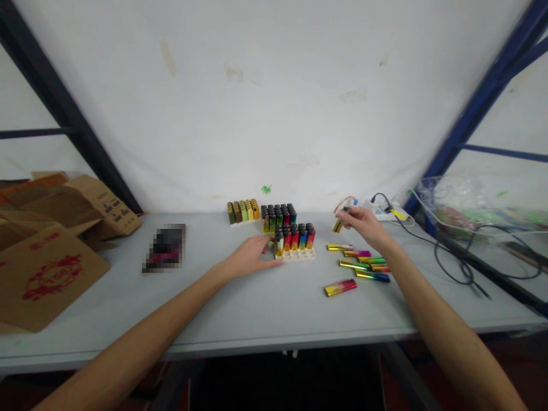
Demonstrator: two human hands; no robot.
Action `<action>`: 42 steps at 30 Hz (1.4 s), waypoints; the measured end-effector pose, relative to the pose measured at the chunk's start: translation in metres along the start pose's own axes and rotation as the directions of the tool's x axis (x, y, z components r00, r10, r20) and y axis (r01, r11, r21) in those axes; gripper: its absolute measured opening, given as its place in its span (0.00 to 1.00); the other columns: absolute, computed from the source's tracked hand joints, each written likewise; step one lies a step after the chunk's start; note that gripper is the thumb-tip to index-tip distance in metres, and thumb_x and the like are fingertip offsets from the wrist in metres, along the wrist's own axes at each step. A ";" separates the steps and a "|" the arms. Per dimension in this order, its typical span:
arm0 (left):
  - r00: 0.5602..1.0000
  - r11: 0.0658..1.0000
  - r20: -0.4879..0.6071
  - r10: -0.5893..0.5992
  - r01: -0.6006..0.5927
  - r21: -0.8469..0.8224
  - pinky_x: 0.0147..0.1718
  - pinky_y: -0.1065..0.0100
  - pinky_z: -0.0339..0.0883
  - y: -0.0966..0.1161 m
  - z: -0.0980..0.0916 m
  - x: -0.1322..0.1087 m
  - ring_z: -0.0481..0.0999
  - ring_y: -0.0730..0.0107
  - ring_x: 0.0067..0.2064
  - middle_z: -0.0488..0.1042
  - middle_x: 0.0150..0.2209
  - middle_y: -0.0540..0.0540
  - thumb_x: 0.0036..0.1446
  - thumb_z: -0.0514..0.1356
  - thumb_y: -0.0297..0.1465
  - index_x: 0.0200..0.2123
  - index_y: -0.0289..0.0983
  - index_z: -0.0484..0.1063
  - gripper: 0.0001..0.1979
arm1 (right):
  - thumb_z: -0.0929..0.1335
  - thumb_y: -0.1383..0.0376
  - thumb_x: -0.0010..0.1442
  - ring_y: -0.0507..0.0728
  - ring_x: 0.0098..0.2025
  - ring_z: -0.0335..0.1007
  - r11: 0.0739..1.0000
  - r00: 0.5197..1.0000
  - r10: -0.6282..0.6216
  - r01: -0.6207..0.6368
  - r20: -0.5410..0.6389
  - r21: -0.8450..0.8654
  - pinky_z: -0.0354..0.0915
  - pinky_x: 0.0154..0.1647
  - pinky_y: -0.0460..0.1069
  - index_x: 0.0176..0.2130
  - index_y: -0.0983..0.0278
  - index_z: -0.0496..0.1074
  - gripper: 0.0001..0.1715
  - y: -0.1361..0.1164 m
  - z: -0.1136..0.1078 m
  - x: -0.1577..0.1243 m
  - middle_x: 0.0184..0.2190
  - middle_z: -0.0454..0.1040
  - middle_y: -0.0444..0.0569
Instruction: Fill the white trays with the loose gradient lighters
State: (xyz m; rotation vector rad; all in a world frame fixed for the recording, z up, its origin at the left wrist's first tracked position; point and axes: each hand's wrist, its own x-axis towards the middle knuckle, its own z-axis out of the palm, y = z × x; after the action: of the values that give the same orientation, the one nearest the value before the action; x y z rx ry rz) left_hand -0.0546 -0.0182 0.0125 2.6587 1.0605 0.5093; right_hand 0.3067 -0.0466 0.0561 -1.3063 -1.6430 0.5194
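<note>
R hand (357,221) is pinching a gold lighter (338,226) (looks like a lighter anyway) btwn thumb + fingertips, tilted, toward the back R of the counter (235,314). Can't tell if its bottom end touches the surface. L hand (252,257) has thumb + fingers spread around the L end of the front rack (305,255), thumb at the front base edge; tbh can't tell if it's gripping or just resting there. That rack's approx mid-counter, pale base, w/ upright black-topped lighters in red, blue etc. and open holes along the front. Rear batch (278,214) of black-topped ones is just behind it, a bit L. Gold-topped set (243,211) is L of that. Loose lighters (355,265) lie flat R of the rack, mostly bunched, w/ a red/yellow one (340,287) apart, nearer the front edge. Misc: cardboard boxes (51,268) far L, pixelated dark item (166,248) btwn them + L hand, power strip (381,212) back R.
</note>
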 end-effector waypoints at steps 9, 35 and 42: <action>1.000 1.000 -0.011 0.006 -0.006 -0.011 0.37 0.63 0.66 -0.001 0.001 0.000 0.75 0.57 0.39 0.75 0.37 0.43 0.57 0.62 0.55 0.47 0.35 0.72 0.30 | 0.67 0.41 0.65 0.49 0.22 0.57 0.873 0.976 0.023 -0.124 0.216 0.472 0.58 0.22 0.45 0.35 0.59 0.64 0.25 -0.020 0.043 -0.015 0.22 0.60 0.37; 1.000 1.000 -0.006 0.006 -0.006 -0.022 0.37 0.63 0.66 0.003 -0.002 0.000 0.75 0.58 0.38 0.75 0.37 0.44 0.56 0.63 0.55 0.47 0.35 0.72 0.30 | 0.59 0.46 0.72 0.52 0.24 0.60 0.989 0.991 -0.131 0.132 0.031 -0.064 0.57 0.30 0.47 0.36 0.60 0.64 0.22 -0.043 0.078 -0.035 0.21 0.65 0.38; 1.000 1.000 -0.005 0.011 -0.010 0.027 0.36 0.63 0.65 0.004 -0.002 0.000 0.74 0.58 0.36 0.74 0.35 0.44 0.57 0.61 0.58 0.44 0.35 0.71 0.30 | 0.57 0.49 0.73 0.54 0.28 0.64 0.904 0.933 -0.325 0.355 0.157 -0.239 0.57 0.33 0.48 0.31 0.60 0.64 0.25 -0.057 0.082 -0.043 0.26 0.70 0.45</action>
State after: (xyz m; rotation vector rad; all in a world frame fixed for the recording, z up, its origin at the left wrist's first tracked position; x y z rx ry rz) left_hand -0.0532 -0.0210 0.0151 2.6887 1.0627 0.5078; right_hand 0.2067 -0.0876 0.0453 -1.1526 -2.0390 0.1671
